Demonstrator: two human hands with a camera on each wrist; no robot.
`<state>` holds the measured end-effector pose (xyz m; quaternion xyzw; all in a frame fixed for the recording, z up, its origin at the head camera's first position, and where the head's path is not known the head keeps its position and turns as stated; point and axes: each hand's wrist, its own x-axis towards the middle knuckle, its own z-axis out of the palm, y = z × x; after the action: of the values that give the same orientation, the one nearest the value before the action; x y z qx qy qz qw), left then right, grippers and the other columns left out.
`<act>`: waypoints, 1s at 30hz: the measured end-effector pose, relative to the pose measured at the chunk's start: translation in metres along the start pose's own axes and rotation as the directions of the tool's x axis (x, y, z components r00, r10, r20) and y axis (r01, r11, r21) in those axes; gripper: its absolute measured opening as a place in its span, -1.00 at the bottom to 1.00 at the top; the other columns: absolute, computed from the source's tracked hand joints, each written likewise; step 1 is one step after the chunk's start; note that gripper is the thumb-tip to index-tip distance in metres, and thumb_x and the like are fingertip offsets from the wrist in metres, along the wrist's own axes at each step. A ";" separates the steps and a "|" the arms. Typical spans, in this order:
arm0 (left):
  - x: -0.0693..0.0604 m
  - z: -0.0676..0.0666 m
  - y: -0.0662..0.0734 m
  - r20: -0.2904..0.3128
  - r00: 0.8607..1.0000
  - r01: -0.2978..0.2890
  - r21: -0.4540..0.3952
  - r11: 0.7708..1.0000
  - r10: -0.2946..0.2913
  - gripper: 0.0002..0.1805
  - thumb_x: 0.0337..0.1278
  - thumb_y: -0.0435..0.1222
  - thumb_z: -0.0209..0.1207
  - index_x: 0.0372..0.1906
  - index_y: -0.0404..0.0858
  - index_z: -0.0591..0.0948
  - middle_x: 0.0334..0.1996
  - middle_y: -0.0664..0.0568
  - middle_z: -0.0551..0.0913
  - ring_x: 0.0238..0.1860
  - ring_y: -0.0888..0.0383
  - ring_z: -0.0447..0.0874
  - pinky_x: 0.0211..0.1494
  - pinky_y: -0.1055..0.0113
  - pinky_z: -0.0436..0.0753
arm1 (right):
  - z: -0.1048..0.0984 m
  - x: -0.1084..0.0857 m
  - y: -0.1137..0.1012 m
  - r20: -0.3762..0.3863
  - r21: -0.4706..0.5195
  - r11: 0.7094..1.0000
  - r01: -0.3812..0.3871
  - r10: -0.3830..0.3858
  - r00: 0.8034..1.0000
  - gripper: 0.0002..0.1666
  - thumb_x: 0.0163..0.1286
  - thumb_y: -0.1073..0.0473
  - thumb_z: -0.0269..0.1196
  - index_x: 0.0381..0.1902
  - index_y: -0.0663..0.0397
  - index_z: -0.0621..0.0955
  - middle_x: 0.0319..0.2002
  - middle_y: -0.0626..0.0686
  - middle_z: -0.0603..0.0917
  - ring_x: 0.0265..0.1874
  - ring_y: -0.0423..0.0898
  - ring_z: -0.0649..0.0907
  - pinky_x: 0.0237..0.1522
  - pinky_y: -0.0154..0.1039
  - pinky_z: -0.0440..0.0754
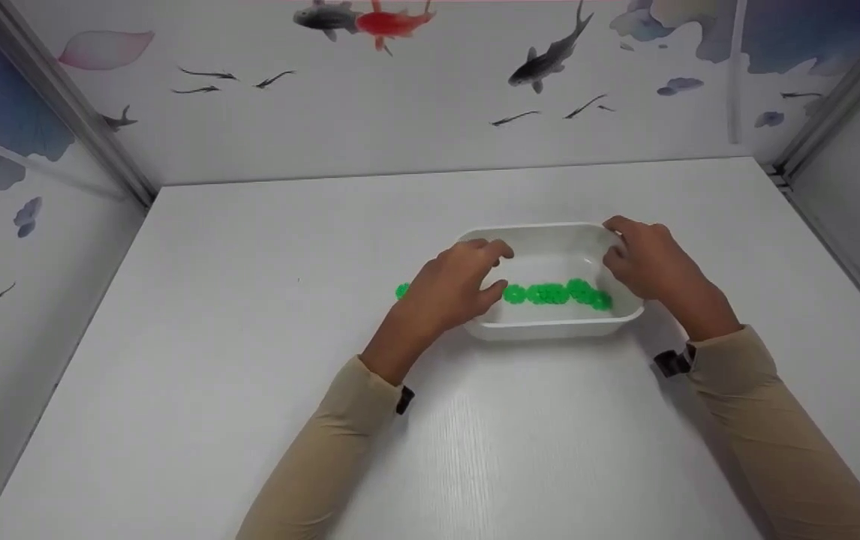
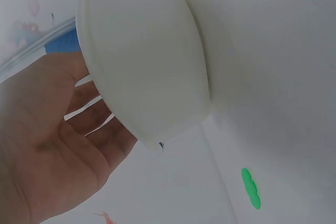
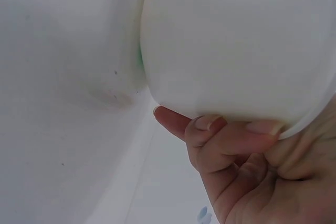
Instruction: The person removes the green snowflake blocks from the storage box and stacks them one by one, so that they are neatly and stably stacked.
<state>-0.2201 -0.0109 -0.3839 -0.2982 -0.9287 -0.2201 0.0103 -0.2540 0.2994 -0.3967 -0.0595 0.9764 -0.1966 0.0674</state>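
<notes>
A white oblong container (image 1: 557, 325) stands on the table, with several green scalloped discs (image 1: 548, 293) in a row inside. Over its left end reaches my left hand (image 1: 449, 289), fingers bent and spread; in the left wrist view the container wall (image 2: 147, 56) hides the fingertips of this hand (image 2: 58, 135). My right hand (image 1: 655, 262) grips the right end, thumb and a finger at the rim. Up close, the fingers of the right hand (image 3: 236, 156) curl against the outer wall (image 3: 236, 45). Inside the left hand's grasp no disc shows.
Another green piece (image 1: 402, 291) lies on the white table (image 1: 250, 337), left of the container and partly behind my left hand; a green strip (image 2: 251, 188) shows in the left wrist view. White panels with painted fish (image 1: 546, 64) stand at the back and sides.
</notes>
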 end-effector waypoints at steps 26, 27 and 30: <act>0.030 0.035 0.016 0.146 0.985 0.086 0.040 0.995 -0.091 -0.54 0.42 -0.21 0.40 0.35 -0.13 0.68 0.21 0.00 0.74 0.15 0.13 0.69 0.27 0.19 0.73 | 0.001 0.000 0.000 -0.034 -0.001 0.999 0.038 -0.038 0.999 -0.39 0.59 0.23 0.02 0.53 0.31 0.41 0.12 0.42 0.70 -0.24 0.11 0.63 -0.22 -0.04 0.66; 0.030 0.035 0.016 0.145 0.985 0.089 0.045 0.995 -0.094 -0.54 0.41 -0.21 0.41 0.35 -0.13 0.69 0.21 0.00 0.74 0.14 0.13 0.68 0.28 0.20 0.72 | 0.001 0.000 0.000 -0.031 0.002 0.999 0.034 -0.034 0.999 -0.39 0.60 0.23 0.03 0.53 0.30 0.41 0.12 0.42 0.69 -0.24 0.10 0.62 -0.23 -0.05 0.65; 0.031 0.037 0.015 0.146 0.983 0.103 0.054 0.993 -0.110 -0.56 0.38 -0.22 0.43 0.31 -0.16 0.72 0.17 0.00 0.76 0.06 0.15 0.65 0.26 0.24 0.72 | 0.002 0.000 0.001 -0.018 0.009 1.000 0.019 -0.019 1.000 -0.39 0.61 0.22 0.04 0.54 0.29 0.40 0.18 0.43 0.68 -0.20 0.12 0.64 -0.22 -0.06 0.67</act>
<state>-0.2333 0.0320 -0.4066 -0.2632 -0.9464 -0.1758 -0.0639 -0.2537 0.2994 -0.3989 -0.0665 0.9754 -0.2025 0.0569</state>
